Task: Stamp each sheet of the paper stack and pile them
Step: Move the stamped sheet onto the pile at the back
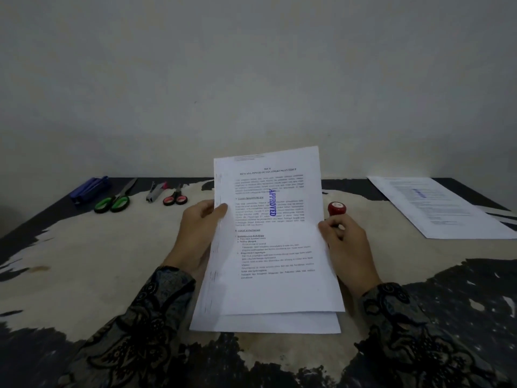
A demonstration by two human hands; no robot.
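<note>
1. Head view: I look down at a worn table [84, 261] whose dark top is peeled to pale patches, with a plain wall behind it.
2. My left hand [200, 228] grips the left edge of the paper stack [268, 320], thumb on the front and the other fingers hidden behind the sheets.
3. The top sheet [274, 247] is lifted, its far end raised off the table and tilted toward me; it carries printed text and a blue "APPROVED" stamp mark [272, 202] running vertically near the middle.
4. The lower edge of the stack shows beneath the top sheet, close to my body.
5. My right hand [347, 245] is closed around the red stamp [336, 209], whose round red top sticks up above my fingers; the thumb also pinches the right edge of the top sheet.
6. Both forearms wear dark patterned sleeves [148, 312].
7. A pile of sheets [439, 208] lies flat at the far right of the table, well apart from the stack; a faint blue mark shows on its top page.
8. Along the far left edge sit, from left to right, a blue stapler [89, 189], green-handled scissors [114, 203], a small metal staple remover [155, 191] and smaller red-handled scissors [175, 198].
9. The printed text is too blurred to read beyond the stamp word.
</note>
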